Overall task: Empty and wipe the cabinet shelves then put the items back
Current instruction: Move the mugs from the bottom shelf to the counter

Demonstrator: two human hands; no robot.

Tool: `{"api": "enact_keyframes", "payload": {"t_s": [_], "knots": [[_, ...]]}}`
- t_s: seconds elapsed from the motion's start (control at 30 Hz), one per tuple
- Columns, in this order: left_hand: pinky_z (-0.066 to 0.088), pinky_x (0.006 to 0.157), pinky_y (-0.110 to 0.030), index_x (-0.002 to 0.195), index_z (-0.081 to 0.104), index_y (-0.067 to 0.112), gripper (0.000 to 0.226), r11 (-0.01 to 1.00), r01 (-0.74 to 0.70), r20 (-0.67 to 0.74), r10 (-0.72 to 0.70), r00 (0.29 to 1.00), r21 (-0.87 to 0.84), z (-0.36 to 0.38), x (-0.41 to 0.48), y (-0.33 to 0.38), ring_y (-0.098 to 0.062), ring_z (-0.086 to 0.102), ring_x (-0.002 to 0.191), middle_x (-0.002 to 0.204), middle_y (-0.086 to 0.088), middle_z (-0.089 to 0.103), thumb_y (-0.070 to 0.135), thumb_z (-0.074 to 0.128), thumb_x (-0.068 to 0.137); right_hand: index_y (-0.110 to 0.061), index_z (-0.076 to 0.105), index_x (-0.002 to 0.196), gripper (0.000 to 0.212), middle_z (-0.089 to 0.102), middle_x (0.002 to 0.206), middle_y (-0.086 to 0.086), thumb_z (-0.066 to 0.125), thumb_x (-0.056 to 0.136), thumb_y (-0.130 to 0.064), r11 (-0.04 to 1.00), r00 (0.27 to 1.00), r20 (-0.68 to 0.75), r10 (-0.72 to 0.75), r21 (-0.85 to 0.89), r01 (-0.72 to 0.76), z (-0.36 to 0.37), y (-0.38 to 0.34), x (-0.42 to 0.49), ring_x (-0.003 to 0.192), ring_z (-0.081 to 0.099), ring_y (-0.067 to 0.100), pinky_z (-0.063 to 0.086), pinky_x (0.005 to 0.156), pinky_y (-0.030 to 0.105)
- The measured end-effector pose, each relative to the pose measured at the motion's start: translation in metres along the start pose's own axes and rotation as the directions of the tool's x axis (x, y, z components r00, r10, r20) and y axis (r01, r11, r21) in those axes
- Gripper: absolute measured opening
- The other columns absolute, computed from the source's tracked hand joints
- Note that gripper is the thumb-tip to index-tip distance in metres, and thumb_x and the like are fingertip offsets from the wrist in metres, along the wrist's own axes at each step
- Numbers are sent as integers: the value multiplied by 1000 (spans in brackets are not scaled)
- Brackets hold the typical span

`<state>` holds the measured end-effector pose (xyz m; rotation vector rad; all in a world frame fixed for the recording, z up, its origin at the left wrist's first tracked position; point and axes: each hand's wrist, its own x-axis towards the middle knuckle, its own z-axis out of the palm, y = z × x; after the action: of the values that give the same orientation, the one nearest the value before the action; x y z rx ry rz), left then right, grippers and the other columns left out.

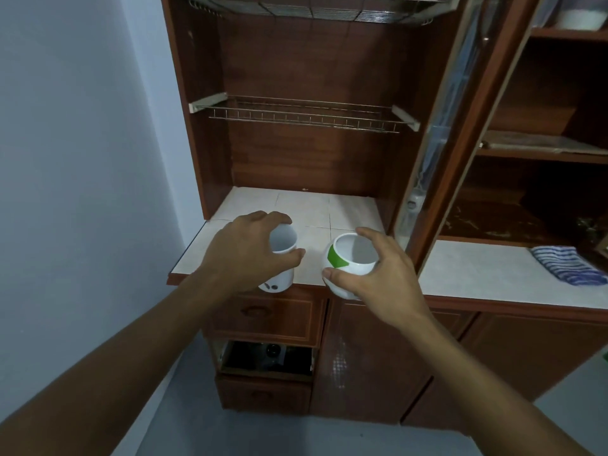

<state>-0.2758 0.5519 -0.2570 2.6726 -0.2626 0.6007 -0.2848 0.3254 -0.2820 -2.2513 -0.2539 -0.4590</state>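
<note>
Head view, left hand (245, 250) gripping white cup (282, 242), right hand (371, 278) gripping green-marked cup (348, 255)

The person has two bare arms and two bare hands. The left arm (115, 357) and the right arm (477, 373) are long and thin, with skin showing all the way. The left hand (250, 248) and the right hand (378, 274) have small bumpy knuckles.

Dim, bluish indoor light (softly blurred throughout), wide-angle bending at the edges, deep shadow inside the cabinet (296, 60)
</note>
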Motion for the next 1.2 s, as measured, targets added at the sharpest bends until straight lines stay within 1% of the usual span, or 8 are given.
{"api": "enact_keyframes", "payload": {"t_s": [0.1, 0.23, 0.37, 0.43, 0.53, 0.8, 1.0, 1.2], "knots": [[50, 88, -35, 129, 56, 28, 64, 1000, -14, 14, 14, 1000, -2, -2, 13, -24, -16, 59, 105, 124, 5, 64, 65, 66, 77, -32, 45, 141, 91, 46, 141, -10, 82, 63, -59, 1000, 1000, -14, 10, -15, -11, 20, -9, 13, 115, 40, 4, 39, 91, 24], [53, 88, -38, 127, 56, 28, 61, 999, -28, 35, 29, 999, -28, -10, 32, -60, -12, 56, 98, 123, 6, 63, 62, 68, 77, -31, 47, 139, 88, 47, 140, -8, 84, 64, -55, 998, 996, -70, 60, 19, -59, 49, -25, 28, 122, 44, 11, 38, 92, 24], [52, 91, -39, 126, 55, 27, 59, 999, -30, 64, 32, 997, -24, -17, 48, -86, -9, 50, 97, 123, 6, 61, 59, 68, 79, -32, 47, 139, 87, 47, 137, -10, 84, 63, -56, 994, 990, -93, 104, 25, -102, 77, -34, 40, 120, 43, 8, 38, 91, 24], [51, 91, -38, 126, 54, 27, 58, 999, -28, 85, 30, 996, -33, -15, 56, -96, -9, 49, 97, 122, 6, 61, 58, 68, 79, -32, 46, 140, 88, 47, 139, -11, 83, 64, -57, 993, 990, -86, 114, 7, -114, 87, -35, 46, 118, 42, 6, 37, 90, 23], [50, 89, -36, 125, 54, 27, 56, 999, -21, 106, 25, 994, -34, -9, 68, -110, -9, 49, 96, 120, 6, 61, 59, 67, 80, -31, 45, 140, 89, 47, 142, -9, 83, 64, -56, 993, 990, -73, 121, 2, -121, 101, -36, 61, 120, 45, 10, 39, 89, 24], [51, 82, -32, 121, 59, 28, 54, 999, 15, 53, -12, 999, -51, 16, 105, -139, -11, 55, 91, 114, 7, 65, 60, 67, 79, -29, 46, 137, 87, 47, 136, -10, 86, 63, -52, 996, 994, -60, 89, 12, -89, 130, -18, 119, 113, 45, 7, 38, 86, 22], [49, 90, -36, 128, 57, 25, 63, 998, 58, 76, -55, 996, -25, 35, 133, -164, -18, 59, 103, 123, 4, 64, 62, 67, 78, -26, 44, 139, 89, 45, 134, -8, 88, 64, -47, 991, 992, -4, 125, 45, -125, 155, -2, 158, 111, 42, 5, 40, 87, 21], [50, 88, -33, 130, 56, 25, 64, 999, 38, 101, -37, 994, -12, 66, 178, -205, -16, 60, 101, 121, 5, 65, 62, 66, 79, -24, 44, 138, 90, 46, 135, -7, 88, 63, -47, 989, 989, -11, 147, 22, -147, 191, 12, 203, 109, 42, 4, 40, 88, 19]]}}
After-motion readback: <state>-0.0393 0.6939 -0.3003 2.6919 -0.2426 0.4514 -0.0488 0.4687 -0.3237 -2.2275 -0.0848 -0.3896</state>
